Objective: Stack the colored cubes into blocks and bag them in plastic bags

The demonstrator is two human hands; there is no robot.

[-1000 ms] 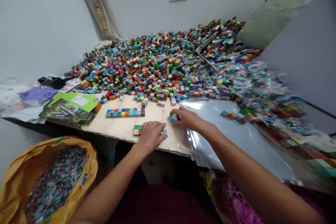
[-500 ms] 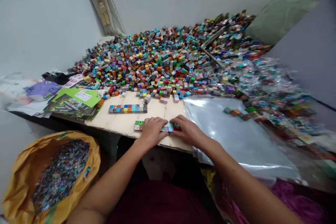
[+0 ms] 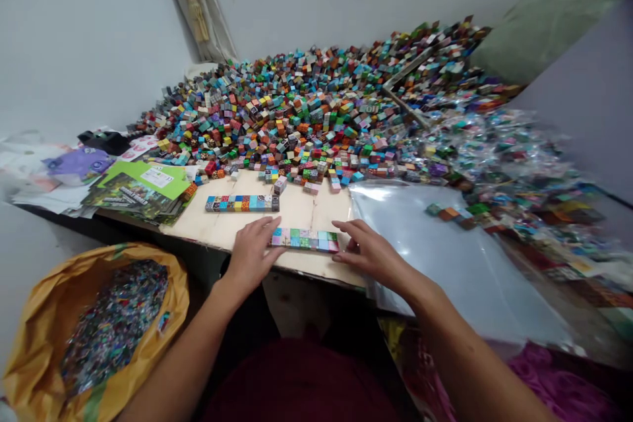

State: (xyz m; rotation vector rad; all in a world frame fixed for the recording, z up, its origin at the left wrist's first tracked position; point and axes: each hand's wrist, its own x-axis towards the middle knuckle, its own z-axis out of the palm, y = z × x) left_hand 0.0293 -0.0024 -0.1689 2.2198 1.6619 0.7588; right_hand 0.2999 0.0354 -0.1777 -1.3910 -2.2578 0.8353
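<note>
A row of small printed cubes [image 3: 306,239], two cubes deep with pink, green and pale blue tops, lies on the pale board [image 3: 198,231] in front of me. My left hand [image 3: 254,250] is around the row's left end, thumb on the near side and fingers on the far side, hiding that end. At the right end, my right hand [image 3: 368,250] has its thumb and index finger apart on either side of the corner, holding nothing. Farther back on the board lies a second row of cubes [image 3: 242,204], untouched.
A large heap of loose cubes [image 3: 297,119] covers the back. Clear plastic sheets [image 3: 420,257] lie at right, bagged cubes [image 3: 499,145] beyond them. Green cards [image 3: 148,178] are stacked at left. Below stands a yellow sack [image 3: 173,270] of small colourful pieces.
Both hands have moved outward from the middle of the near row to its two ends, uncovering its centre. The right fingers have opened off the cubes.
</note>
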